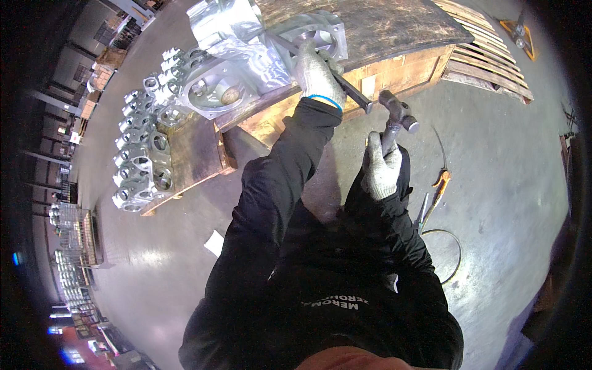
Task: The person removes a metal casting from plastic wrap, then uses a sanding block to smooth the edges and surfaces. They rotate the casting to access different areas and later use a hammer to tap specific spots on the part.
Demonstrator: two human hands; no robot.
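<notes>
Holds a dark bar in the left grip amid large silver castings on the table, a hammer in the right grip near the bar. Has smaller castings at left, an air gun on the floor, a pallet past the table.

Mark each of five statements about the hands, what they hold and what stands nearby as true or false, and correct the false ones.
1. The right grip holds a hammer. True.
2. The left grip is bare. False: it wears a pale glove.
3. A dark metal bar is in the left grip. True.
4. The orange-handled tool lies on the wooden bench. False: the orange-handled tool lies on the floor.
5. A slatted wooden pallet is to the left of the bench. False: the pallet is to its right.
</notes>
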